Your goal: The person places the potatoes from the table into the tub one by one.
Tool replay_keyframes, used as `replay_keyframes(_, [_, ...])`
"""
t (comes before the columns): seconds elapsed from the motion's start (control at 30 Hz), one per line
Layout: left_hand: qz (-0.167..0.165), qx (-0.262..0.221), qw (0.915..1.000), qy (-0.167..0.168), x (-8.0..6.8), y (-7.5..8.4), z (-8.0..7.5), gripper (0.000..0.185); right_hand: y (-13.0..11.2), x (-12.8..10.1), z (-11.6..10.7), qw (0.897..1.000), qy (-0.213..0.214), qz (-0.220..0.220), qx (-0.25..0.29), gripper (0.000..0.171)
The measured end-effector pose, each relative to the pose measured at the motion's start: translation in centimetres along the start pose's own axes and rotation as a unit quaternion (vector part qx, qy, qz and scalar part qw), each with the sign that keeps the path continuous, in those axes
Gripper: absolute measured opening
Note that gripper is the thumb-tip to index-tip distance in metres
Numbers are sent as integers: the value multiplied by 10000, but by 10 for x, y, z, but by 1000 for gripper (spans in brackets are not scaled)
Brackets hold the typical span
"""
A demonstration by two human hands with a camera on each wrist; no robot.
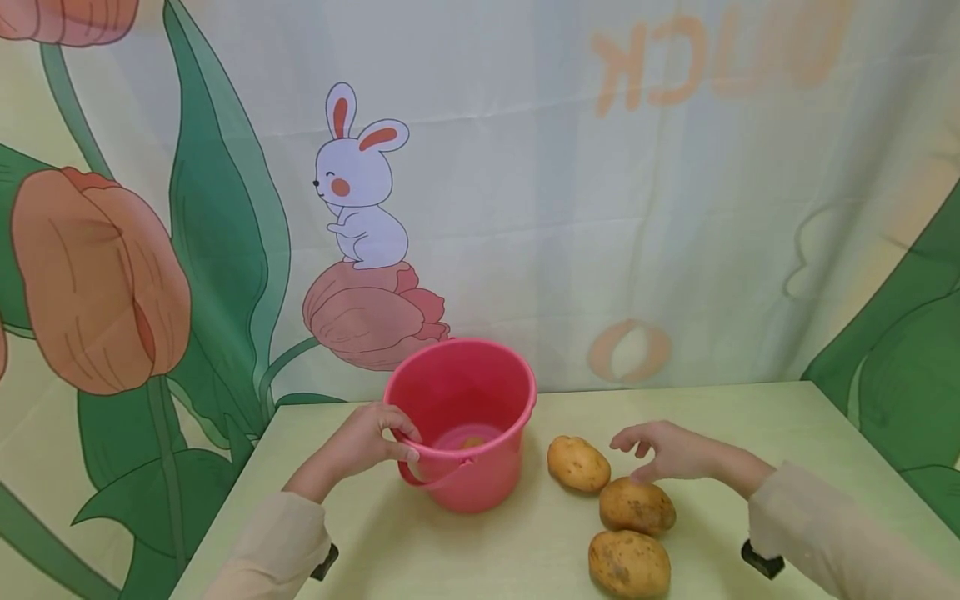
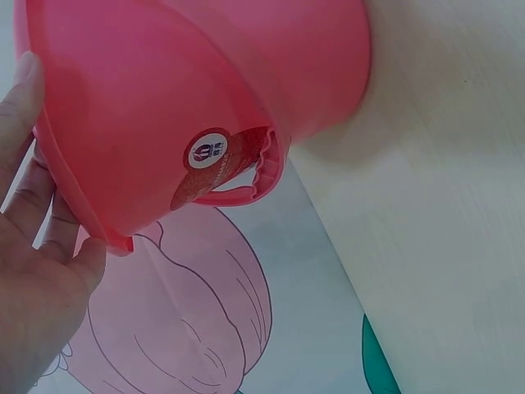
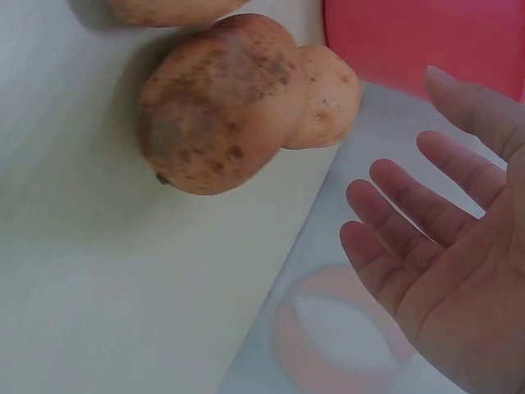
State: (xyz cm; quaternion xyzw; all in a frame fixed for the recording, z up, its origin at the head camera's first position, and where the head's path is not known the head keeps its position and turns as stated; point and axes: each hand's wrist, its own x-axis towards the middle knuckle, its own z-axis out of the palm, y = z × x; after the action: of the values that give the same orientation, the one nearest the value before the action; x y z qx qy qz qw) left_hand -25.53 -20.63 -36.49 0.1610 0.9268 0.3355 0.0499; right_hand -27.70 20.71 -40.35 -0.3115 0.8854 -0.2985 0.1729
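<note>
My left hand (image 1: 366, 439) grips the rim of a pink plastic bucket (image 1: 480, 483), thumb outside and fingers over the edge. The bucket stands upright; its handle (image 2: 267, 176) hangs down the side, near a red label with a white round mark (image 2: 207, 151). A small yellowish patch shows on the bucket's floor, too small to identify. To the right, three potatoes lie in a rough row: a far one (image 1: 577, 464), a darker, spotted middle one (image 1: 637, 508) and a near one (image 1: 628, 565). Just above the middle potato hovers my right hand (image 1: 675, 452), fingers spread, holding nothing.
The pale table (image 1: 540, 550) ends at the back against a hanging curtain (image 1: 525, 208) printed with tulips and a white rabbit. The bucket stands close to that back edge. Dark bands (image 1: 762, 560) show beneath both sleeves.
</note>
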Motion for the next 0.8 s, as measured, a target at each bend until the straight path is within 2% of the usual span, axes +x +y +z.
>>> replay_keyframes(0.27, [148, 14, 9999, -20, 0, -1, -1, 14, 14, -5, 13, 9999, -62, 72, 63, 47])
replay_keyframes(0.8, [116, 176, 9998, 43, -2, 1, 0, 13, 37, -10, 25, 9985, -120, 107, 521, 53])
